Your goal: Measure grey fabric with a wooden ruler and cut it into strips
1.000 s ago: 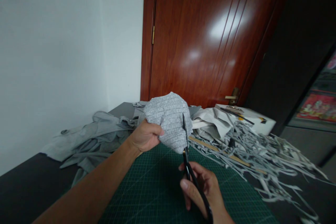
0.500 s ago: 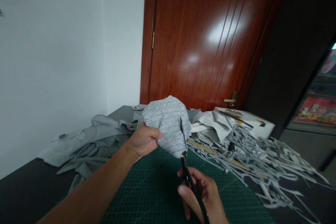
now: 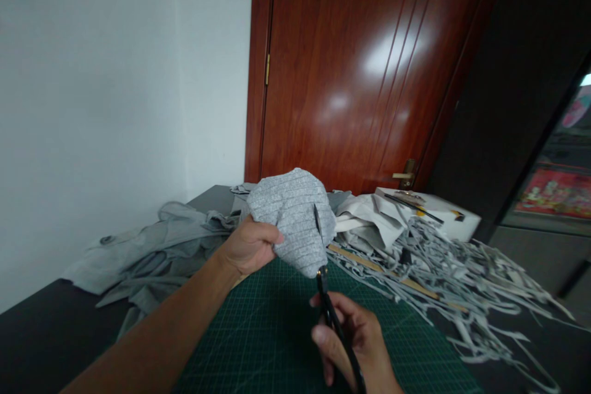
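Note:
My left hand (image 3: 252, 247) pinches the left edge of a piece of grey ribbed fabric (image 3: 295, 212), thumb on top, and holds it up above the mat. Black-handled scissors (image 3: 323, 286) are in my right hand (image 3: 353, 338), its fingers wrapped round the handles. One dark blade lies across the face of the fabric near its right edge, pointing up and away. The other blade is hidden, seemingly behind the cloth. The pivot sits just at the fabric's lower corner.
Beneath my hands lies a green cutting mat (image 3: 263, 332) with grid lines. Grey garments (image 3: 152, 252) are heaped on the left. On the right are a tangle of fabric strips (image 3: 443, 283), a wooden ruler (image 3: 369, 261), white cloth (image 3: 373, 215) and a white box (image 3: 455, 215). A brown door (image 3: 346, 74) stands behind.
The view has shifted very slightly, so everything sits a little further left. Both hands keep the same grip, and the fabric and scissors look almost unchanged.

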Action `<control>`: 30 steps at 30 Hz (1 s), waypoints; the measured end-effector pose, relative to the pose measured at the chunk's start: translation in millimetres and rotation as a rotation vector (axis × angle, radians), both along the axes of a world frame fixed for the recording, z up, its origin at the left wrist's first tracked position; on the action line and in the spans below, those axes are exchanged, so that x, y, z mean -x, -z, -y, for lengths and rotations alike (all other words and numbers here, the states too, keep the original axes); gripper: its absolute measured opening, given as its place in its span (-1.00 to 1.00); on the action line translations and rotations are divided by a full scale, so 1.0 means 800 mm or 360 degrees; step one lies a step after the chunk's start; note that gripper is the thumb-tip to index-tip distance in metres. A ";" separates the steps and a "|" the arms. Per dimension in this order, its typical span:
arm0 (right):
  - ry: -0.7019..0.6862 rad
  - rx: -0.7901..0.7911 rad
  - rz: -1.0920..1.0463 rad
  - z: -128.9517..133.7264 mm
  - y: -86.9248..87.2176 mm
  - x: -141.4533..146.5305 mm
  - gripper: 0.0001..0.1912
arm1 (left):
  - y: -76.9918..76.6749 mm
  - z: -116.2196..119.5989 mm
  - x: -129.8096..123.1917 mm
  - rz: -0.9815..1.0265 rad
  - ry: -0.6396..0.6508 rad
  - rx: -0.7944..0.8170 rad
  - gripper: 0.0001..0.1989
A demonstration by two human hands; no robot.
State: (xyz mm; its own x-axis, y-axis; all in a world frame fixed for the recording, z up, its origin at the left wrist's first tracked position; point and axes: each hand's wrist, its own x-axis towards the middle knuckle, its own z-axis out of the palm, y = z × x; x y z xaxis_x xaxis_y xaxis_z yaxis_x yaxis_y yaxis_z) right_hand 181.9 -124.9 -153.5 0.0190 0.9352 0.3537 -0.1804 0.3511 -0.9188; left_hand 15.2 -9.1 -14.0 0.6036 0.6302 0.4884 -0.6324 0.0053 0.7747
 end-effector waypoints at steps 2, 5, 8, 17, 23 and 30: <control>0.0022 -0.0010 -0.0009 0.001 -0.002 0.000 -0.46 | 0.000 0.001 -0.001 -0.0012 -0.0018 0.0040 -0.24; 0.0058 -0.0008 -0.0006 0.005 -0.009 0.001 -0.44 | 0.001 0.002 -0.002 -0.0019 -0.0029 0.0079 -0.23; 0.0063 -0.0006 -0.0008 0.009 -0.019 0.002 -0.40 | 0.003 0.003 -0.004 -0.0006 -0.0027 0.0105 -0.24; 0.0060 -0.0106 -0.0046 0.000 -0.011 -0.002 -0.46 | 0.008 0.005 -0.010 -0.0015 0.0027 0.0122 -0.24; 0.0069 -0.0130 -0.0036 -0.001 -0.008 -0.003 -0.45 | 0.009 0.006 -0.009 -0.0006 0.0021 0.0145 -0.23; 0.0098 -0.0134 -0.0005 0.002 -0.012 -0.004 -0.44 | 0.010 0.008 -0.011 -0.0011 0.0054 0.0138 -0.27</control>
State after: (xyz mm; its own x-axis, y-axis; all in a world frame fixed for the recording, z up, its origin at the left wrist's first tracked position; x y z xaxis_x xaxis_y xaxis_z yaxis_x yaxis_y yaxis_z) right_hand 184.9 -126.5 -144.3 0.0769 0.8991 0.4309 -0.1589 0.4377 -0.8850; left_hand 23.9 -15.5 -21.9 0.6284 0.6494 0.4283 -0.6251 0.0939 0.7748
